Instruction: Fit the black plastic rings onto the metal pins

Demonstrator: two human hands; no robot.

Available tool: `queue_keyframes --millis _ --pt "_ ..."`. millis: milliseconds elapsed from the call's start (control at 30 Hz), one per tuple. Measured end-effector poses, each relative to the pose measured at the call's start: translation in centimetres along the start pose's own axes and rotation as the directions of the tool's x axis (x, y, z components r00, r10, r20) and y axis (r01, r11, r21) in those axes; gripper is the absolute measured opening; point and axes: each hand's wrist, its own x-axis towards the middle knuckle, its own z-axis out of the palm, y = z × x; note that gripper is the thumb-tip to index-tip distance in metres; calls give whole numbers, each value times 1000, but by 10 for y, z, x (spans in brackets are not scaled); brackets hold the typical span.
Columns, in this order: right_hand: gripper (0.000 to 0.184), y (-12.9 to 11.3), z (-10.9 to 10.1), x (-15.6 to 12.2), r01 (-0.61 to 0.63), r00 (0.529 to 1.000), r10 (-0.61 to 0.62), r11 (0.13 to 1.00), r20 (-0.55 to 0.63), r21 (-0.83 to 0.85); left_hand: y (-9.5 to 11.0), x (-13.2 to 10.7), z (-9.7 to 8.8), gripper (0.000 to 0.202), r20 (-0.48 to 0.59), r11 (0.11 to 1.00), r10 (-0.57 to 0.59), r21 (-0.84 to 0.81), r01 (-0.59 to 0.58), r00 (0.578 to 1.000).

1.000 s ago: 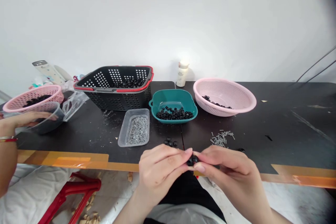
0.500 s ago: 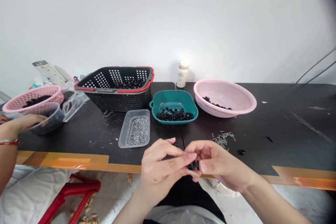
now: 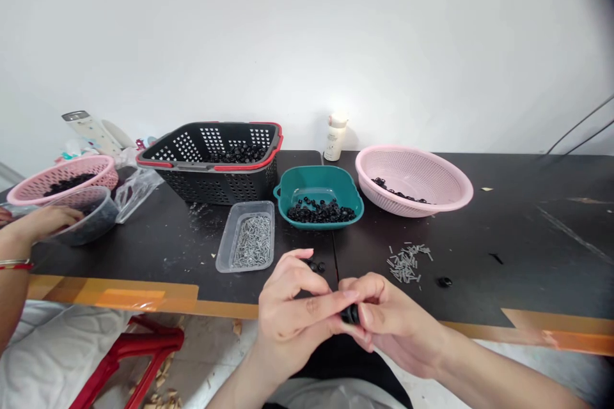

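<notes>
My left hand (image 3: 297, 307) and my right hand (image 3: 393, 319) meet at the table's front edge, both closed on a small round black plastic part (image 3: 350, 314). Its rim shows between the fingertips; the rest is covered. Just behind my left fingers lie a few loose black parts (image 3: 316, 266). Beyond them stands a teal basin (image 3: 319, 177) with many small black parts in it. A clear plastic tray (image 3: 225, 249) of short metal pins (image 3: 253, 241) is to its left. Right of my hands, a pile of metal pins (image 3: 407, 263) and one black part (image 3: 444, 282) lie on the table.
A black basket (image 3: 215, 185) with red handles and a pink colander (image 3: 446, 185) hold black parts. A white bottle (image 3: 334, 138) stands by the wall. At left, a co-worker's hand (image 3: 52, 220) reaches into a clear bowl (image 3: 103, 217), near a pink basket (image 3: 29, 190).
My right hand has shifted slightly down, its fingers more curled round the black part, which shows more plainly now. More of the loose parts and pins on the table is uncovered.
</notes>
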Motion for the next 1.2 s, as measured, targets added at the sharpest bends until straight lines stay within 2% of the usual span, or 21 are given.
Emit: queue_keyframes --millis 133,300,433,500,567,633,700,767,833,933,1033,1100,1200 --pt "15 2 3 -1 -27 999 29 998 -36 60 0 0 -3 16 39 999 27 31 -28 999" --pt "20 -1 3 1 -5 995 6 1000 -100 1 -3 -2 -3 20 29 993 -27 117 23 999" --pt "28 -1 -4 5 -43 999 42 997 -9 -67 -3 -5 -8 21 71 987 -47 156 36 996" --pt "29 5 -9 6 -13 999 19 990 41 -140 -1 -10 -11 20 114 987 -52 156 34 992" --pt "28 18 -14 3 28 1000 -25 976 18 -214 -1 -19 -10 19 159 985 -70 167 43 985" --pt "29 34 -22 -1 13 995 -36 970 -92 -244 -3 -34 -6 17 187 979 -99 194 62 977" --pt "33 50 -33 -6 -74 980 25 967 -196 -243 -5 -54 0 16 198 973 -131 212 88 971" --pt "39 62 -44 -8 -163 974 103 939 -203 -304 -8 -73 7 19 227 965 -198 216 149 954" --pt "39 66 -56 -7 -167 979 89 869 -186 -466 -10 -90 14 19 276 940 -303 246 238 912" --pt "27 64 -67 3 -94 976 -89 655 -200 -749 -18 -103 23 20 299 896 -404 321 307 865" --pt "13 61 -75 16 -96 950 -218 474 -222 -875 -27 -105 31 19 319 843 -446 465 272 836" --pt "12 62 -80 23 -103 938 -265 404 -224 -909 -32 -102 35 20 345 795 -462 569 210 817" --pt "15 64 -88 27 -81 933 -320 259 -164 -963 -34 -99 37 24 353 753 -464 640 152 813"
